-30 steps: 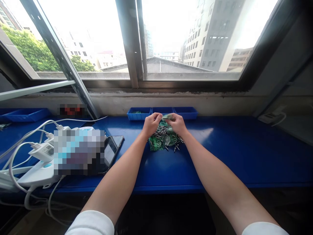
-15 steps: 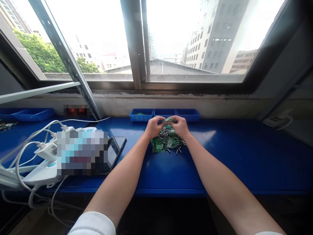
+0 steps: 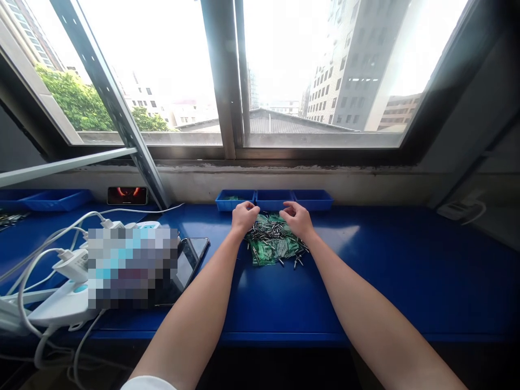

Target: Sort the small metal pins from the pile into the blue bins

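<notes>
A pile of small rivet-like metal pins [image 3: 270,230] lies on the blue table, mixed with green-printed clear plastic bags [image 3: 264,253]. At the pile's left far edge is my left hand [image 3: 245,218], fingertips pinched together; whatever may be between them is too small to make out. My right hand [image 3: 298,219] hovers over the right far side, its thumb and forefinger a little apart, with nothing visible between them. Between the two hands, more green plastic lies on the pile's far side. Several loose pins have spread toward the near edge of the pile.
Behind the pile stand blue bins [image 3: 275,199] in a row, the left one with green plastic inside. To the left are a power strip [image 3: 60,310] with white chargers and cables, a dark phone [image 3: 190,260], and another phone [image 3: 128,195] propped upright. A metal post [image 3: 148,176] rises nearby.
My hands have moved apart, the left one leftward. The green piece held between them is no longer stretched between my fingers. The camera view has tilted up slightly.
</notes>
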Demonstrator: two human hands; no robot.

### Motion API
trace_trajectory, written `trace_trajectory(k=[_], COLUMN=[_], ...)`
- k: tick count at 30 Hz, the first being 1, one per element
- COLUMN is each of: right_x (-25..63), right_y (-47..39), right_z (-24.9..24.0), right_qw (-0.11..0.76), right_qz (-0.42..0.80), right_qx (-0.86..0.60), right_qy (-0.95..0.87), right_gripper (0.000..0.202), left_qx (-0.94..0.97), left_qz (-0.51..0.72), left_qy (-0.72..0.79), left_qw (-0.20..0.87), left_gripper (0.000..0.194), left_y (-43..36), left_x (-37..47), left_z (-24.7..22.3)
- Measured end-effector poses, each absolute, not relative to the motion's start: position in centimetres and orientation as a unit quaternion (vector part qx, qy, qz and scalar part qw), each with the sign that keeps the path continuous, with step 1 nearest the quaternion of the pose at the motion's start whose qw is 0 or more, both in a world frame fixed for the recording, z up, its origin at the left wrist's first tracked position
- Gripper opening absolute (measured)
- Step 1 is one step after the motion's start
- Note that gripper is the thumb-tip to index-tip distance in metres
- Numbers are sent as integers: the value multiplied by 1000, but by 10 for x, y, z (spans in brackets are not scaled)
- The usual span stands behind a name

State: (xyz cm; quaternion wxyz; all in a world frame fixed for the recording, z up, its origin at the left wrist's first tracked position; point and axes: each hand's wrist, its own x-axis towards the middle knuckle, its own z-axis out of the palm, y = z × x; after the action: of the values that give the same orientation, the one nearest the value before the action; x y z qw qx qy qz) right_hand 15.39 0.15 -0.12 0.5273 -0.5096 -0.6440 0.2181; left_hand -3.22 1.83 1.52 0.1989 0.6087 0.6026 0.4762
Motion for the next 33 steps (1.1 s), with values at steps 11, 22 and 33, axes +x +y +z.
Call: trace_trajectory(k=[11,22,33], right_x=[151,154,159], right_y=[-3,-2,-1], right_z=[-1,-3,4], right_qw=[468,414,314], right_qz=[181,112,76], right_qx=[-506,-549,-690], right_qy=[-702,-717,-647], right_gripper=[34,27,40], left_qx=[541,504,733], left_qz=[632,613,272], left_qy=[489,518,597], left_qw=[261,318,180], left_gripper=[43,39,24], left_y=[42,39,-43], left_x=[-54,-59,-79], left_z=[14,16,97])
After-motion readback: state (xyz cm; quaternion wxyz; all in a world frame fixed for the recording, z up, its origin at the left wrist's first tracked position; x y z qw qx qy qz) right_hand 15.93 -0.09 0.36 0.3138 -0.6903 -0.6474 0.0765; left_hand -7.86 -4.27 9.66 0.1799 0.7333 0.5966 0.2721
